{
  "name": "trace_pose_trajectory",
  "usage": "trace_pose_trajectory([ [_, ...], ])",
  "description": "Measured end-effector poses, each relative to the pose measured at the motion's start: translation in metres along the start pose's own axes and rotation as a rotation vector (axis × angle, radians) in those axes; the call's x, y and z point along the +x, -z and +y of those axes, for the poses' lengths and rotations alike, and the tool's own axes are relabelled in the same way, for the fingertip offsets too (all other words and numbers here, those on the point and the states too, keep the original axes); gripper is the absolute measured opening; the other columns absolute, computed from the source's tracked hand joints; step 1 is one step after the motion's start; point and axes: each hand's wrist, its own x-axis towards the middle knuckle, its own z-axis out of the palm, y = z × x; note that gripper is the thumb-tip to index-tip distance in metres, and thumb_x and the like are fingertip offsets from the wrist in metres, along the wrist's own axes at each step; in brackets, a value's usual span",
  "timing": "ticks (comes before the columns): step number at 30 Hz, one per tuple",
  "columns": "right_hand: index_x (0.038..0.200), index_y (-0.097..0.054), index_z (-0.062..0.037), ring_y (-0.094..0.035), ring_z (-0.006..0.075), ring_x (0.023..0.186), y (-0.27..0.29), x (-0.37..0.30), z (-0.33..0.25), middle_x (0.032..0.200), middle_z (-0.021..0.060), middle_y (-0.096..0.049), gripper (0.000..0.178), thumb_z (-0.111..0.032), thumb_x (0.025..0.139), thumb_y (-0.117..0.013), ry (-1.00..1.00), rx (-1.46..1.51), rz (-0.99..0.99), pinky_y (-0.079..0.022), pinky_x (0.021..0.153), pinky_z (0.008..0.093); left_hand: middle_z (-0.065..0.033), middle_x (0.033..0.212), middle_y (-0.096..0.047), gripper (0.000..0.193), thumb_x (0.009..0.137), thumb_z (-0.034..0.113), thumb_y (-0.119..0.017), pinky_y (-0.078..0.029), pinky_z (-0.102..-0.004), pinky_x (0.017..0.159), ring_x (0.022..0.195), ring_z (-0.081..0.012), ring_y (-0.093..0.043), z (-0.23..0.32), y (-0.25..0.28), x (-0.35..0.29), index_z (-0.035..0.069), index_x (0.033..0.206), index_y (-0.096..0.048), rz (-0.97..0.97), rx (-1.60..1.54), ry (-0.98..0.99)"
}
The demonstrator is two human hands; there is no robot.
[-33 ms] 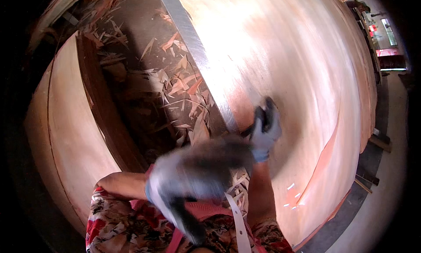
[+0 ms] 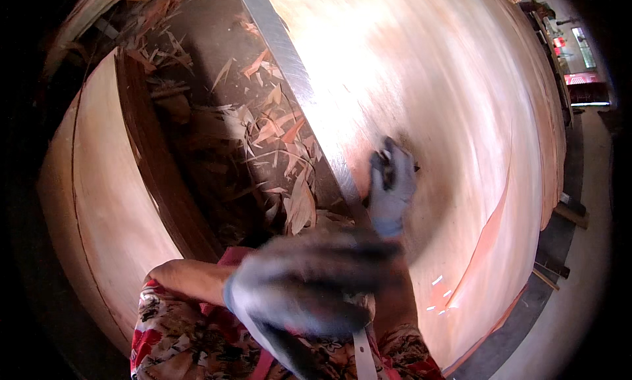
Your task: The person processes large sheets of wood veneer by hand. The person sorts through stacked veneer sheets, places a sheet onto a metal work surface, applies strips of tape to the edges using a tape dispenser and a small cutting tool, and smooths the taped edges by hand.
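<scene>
My left hand [image 2: 306,281], in a grey and black work glove, is blurred by motion in front of my body. Its fingers reach across toward my right forearm; their grip is smeared. Beneath it hangs a pale strip with holes [image 2: 363,357], and whether the hand touches it I cannot tell. My right hand [image 2: 392,189], gloved alike, rests on a large pale wood veneer sheet [image 2: 461,116] with its fingers curled closed. A small dark tip shows beside the fingers, but what they hold is hidden. Left of this hand, a metal straightedge [image 2: 296,83] lies along the sheet's edge.
Torn veneer scraps [image 2: 280,130] litter the dark floor left of the straightedge. A second veneer stack [image 2: 118,182] stands at the far left, with a dark layered side. A split flap of veneer [image 2: 484,245] lifts at the right. Wooden bars [image 2: 570,214] jut out beyond the stack.
My left hand has swung right and nearer my body. My right hand has shifted slightly left, its fingers curling on the veneer. The pale strip has slid down and right.
</scene>
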Motion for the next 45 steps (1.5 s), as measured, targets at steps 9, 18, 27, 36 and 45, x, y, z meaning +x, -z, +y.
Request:
trace_pose_trajectory([
  [9,0.114,-0.062,-0.0117,-0.047,0.0313,0.118,-0.074,0.054,0.019,0.127,0.0123,-0.054,0.032,-0.027,0.087,-0.063,0.403,-0.526,-0.085,-0.037,0.095,0.0456,-0.0185,0.099,-0.071,0.026,0.096,0.027,-0.062,-0.060,-0.0459,0.076,0.088,-0.0347,-0.072,0.004,0.010,-0.019,0.004,0.106,-0.067,-0.097,-0.001,0.053],
  [18,0.143,-0.046,-0.0103,-0.048,0.0334,0.121,-0.081,0.055,0.028,0.134,0.0161,-0.054,0.065,-0.029,0.084,-0.066,0.378,-0.510,-0.088,-0.037,0.096,0.0485,-0.0148,0.083,-0.071,0.021,0.098,0.019,-0.060,-0.055,-0.0287,0.051,0.061,-0.0196,-0.068,-0.165,0.115,0.004,0.002,0.110,-0.063,0.467,-0.063,1.155],
  [27,0.153,-0.029,-0.0100,-0.025,0.0363,0.147,-0.084,0.055,0.026,0.150,0.0211,-0.040,0.064,-0.009,0.092,-0.047,0.429,-0.405,-0.251,-0.028,0.108,0.0570,-0.0160,0.075,-0.070,0.018,0.096,0.014,-0.060,-0.053,-0.0306,0.044,0.058,-0.0253,-0.069,-0.220,0.129,0.019,-0.001,0.104,-0.066,0.467,-0.049,1.225],
  [36,0.151,-0.035,-0.0189,-0.021,0.0346,0.148,-0.092,0.061,0.025,0.157,0.0076,-0.033,0.058,-0.016,0.094,-0.043,0.424,-0.602,-0.450,-0.021,0.115,0.0580,-0.0180,0.078,-0.070,0.035,0.100,0.029,-0.053,-0.050,-0.0249,0.040,0.052,-0.0191,-0.067,-0.188,0.131,0.015,-0.002,0.111,-0.066,0.348,-0.075,1.318],
  [45,0.142,-0.046,-0.0212,-0.025,0.0301,0.146,-0.090,0.056,0.032,0.154,0.0019,-0.036,0.053,-0.012,0.089,-0.048,0.434,-0.633,-0.380,-0.027,0.109,0.0552,-0.0072,0.067,-0.069,0.017,0.096,0.014,-0.060,-0.051,-0.0276,0.050,0.054,-0.0103,-0.064,-0.164,0.164,0.016,0.003,0.100,-0.072,0.005,0.950,1.151],
])
